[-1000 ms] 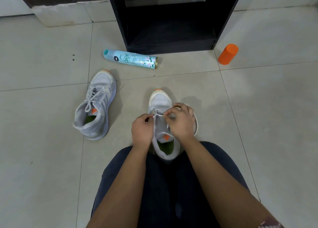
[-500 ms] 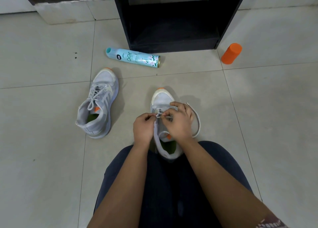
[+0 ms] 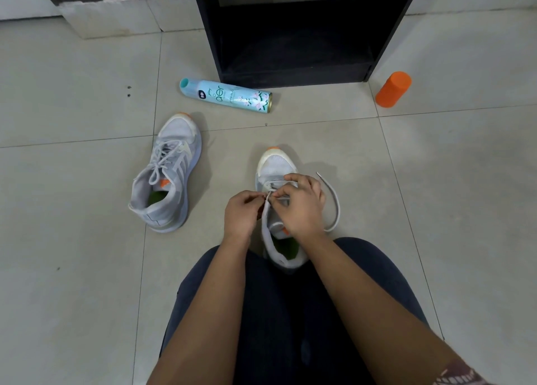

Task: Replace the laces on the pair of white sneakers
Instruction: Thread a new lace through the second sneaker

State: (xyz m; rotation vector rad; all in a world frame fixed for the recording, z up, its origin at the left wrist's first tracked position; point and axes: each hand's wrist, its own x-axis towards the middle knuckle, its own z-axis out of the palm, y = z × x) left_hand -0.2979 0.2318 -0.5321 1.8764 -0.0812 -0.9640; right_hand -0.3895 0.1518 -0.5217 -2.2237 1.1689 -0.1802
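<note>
Two white sneakers with orange toe tips stand on the tiled floor. The left sneaker [image 3: 167, 175] is laced and stands apart at the left. The right sneaker [image 3: 276, 166] sits just in front of my knees, toe pointing away. My left hand [image 3: 241, 216] pinches the shoe's left eyelet edge. My right hand [image 3: 302, 207] pinches the white lace [image 3: 334, 201] over the shoe's middle. The lace's free end loops out to the right on the floor. My hands hide the eyelets between them.
A light blue spray can [image 3: 229, 95] lies on its side beyond the shoes. An orange cylinder [image 3: 393, 88] stands at the far right. A black open cabinet [image 3: 290, 30] stands at the back. My dark-trousered legs fill the bottom of the view.
A loop of lace has been pulled out to the right of the shoe and grown longer. Both hands stayed over the shoe's middle with small finger shifts.
</note>
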